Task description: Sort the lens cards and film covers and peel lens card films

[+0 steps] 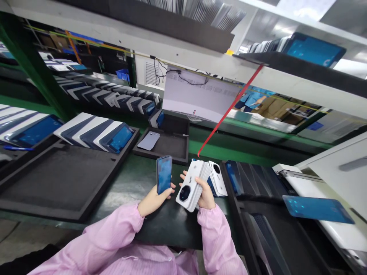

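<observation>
Pinching blue-faced panel (164,172) near lower end in left grip (155,199), thumb against fingers; raised above worktop (123,191). Curling right grip (206,194) behind fanned stack of white covers (197,170), thumb on front, beside panel, also raised. Judging by look: light, stiff, smooth, probably slippery, easy to scratch. Better to take by long edges, avoiding dark camera window (185,193). Cannot count covers exactly, nor see panel's back; cannot see fully white pieces (218,179) behind right grip.
</observation>
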A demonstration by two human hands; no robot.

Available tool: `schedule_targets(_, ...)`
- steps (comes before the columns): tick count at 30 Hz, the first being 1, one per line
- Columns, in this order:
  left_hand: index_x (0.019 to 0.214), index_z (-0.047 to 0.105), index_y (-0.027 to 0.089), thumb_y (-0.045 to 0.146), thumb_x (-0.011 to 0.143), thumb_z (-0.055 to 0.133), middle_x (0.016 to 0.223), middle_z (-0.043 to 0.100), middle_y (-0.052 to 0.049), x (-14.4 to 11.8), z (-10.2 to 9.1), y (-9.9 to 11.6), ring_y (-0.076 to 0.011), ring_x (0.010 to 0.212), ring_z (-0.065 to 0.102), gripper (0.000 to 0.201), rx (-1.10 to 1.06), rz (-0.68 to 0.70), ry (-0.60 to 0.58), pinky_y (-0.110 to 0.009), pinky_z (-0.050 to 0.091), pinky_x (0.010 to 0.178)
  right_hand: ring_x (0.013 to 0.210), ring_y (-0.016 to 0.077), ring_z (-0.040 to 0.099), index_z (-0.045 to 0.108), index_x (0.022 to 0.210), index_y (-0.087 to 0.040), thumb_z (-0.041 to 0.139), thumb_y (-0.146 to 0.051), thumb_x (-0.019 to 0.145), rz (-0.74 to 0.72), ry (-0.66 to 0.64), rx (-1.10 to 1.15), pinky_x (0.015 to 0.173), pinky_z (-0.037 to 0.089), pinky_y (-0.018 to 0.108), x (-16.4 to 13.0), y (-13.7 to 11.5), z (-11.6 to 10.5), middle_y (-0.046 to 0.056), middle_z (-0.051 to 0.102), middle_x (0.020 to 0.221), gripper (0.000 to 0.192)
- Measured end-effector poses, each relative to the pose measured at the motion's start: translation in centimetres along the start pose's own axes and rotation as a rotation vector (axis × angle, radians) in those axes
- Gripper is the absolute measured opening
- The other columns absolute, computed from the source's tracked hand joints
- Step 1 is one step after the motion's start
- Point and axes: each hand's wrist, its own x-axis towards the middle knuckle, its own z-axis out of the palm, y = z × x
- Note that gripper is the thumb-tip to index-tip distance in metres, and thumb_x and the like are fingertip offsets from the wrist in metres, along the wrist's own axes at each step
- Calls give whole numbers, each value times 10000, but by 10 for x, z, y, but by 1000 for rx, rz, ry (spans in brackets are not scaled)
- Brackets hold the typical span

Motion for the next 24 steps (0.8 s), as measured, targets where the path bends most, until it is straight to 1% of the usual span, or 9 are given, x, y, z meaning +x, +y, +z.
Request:
schedule_targets(3, 1097, 573, 216, 325, 633, 779, 1183, 565, -89, -8, -3, 0, -256, 1088, 530, 519, 175, 261, 75, -400, 391, 975, 1181, 303, 533, 642, 1004, -125, 631, -350, 687, 63, 19, 83, 932, 474, 438, 4, 5, 1, 150, 655, 1120, 389)
schedule_targets(5, 1178, 550, 226, 274, 585, 809, 1212, 564, -105, -11, -4, 4, -288, 1135, 507, 648, 275, 372, 9, -429, 354, 1015, 1138, 300, 568, 640, 990, -95, 619, -347, 708, 134, 12, 103, 934, 475, 429, 7, 11, 4, 165, 672, 1061, 379)
schedule_targets(7, 1217, 544, 232, 244, 551, 823, 1239, 562, -121, -13, -5, 8, -315, 1169, 485, 723, 368, 441, -105, -445, 330, 1034, 1073, 293, 609, 632, 965, -77, 629, -346, 714, 180, 18, 100, 926, 482, 415, 11, 17, 9, 169, 682, 1001, 368)
schedule_targets(9, 1230, 548, 239, 221, 579, 802, 1245, 568, -125, -14, -7, 11, -319, 1171, 486, 700, 450, 495, -175, -447, 327, 1034, 1030, 284, 633, 614, 941, -91, 659, -333, 706, 195, 46, 93, 902, 497, 405, 16, 19, 14, 160, 676, 989, 339)
schedule_targets(13, 1268, 523, 257, 193, 741, 661, 1281, 557, -113, -17, -8, 6, -287, 1185, 484, 549, 530, 555, -151, -440, 334, 1032, 1013, 272, 639, 568, 935, -147, 716, -290, 687, 180, 118, 102, 809, 539, 391, 22, 17, 23, 137, 638, 1046, 322)
schedule_targets(16, 1249, 536, 259, 203, 788, 614, 1275, 566, -105, -22, -9, -2, -274, 1195, 482, 470, 497, 563, -101, -441, 331, 1043, 1045, 286, 618, 549, 944, -163, 726, -297, 691, 125, 138, 114, 719, 563, 390, 25, 15, 26, 137, 614, 1071, 337)
schedule_targets(18, 1199, 574, 259, 239, 785, 629, 1244, 589, -94, -28, -12, -5, -276, 1195, 489, 418, 430, 483, -48, -436, 330, 1054, 1064, 301, 603, 547, 938, -172, 729, -320, 687, 91, 134, 128, 682, 571, 409, 28, 14, 25, 131, 609, 1072, 344)
schedule_targets(21, 1134, 618, 270, 325, 763, 663, 1198, 618, -63, -42, -21, 0, -287, 1273, 424, 378, 339, 294, 133, -409, 312, 1083, 1030, 311, 613, 560, 868, -173, 742, -350, 659, -6, 152, 102, 671, 574, 422, 33, 8, 19, 111, 624, 1018, 329)
schedule_targets(24, 1192, 577, 289, 377, 784, 642, 1260, 586, -19, -52, -35, 17, -249, 1367, 292, 422, 258, 207, 332, -354, 259, 1123, 999, 300, 619, 576, 861, -181, 763, -349, 626, -179, 203, -3, 720, 564, 421, 32, -3, 9, 89, 637, 977, 344)
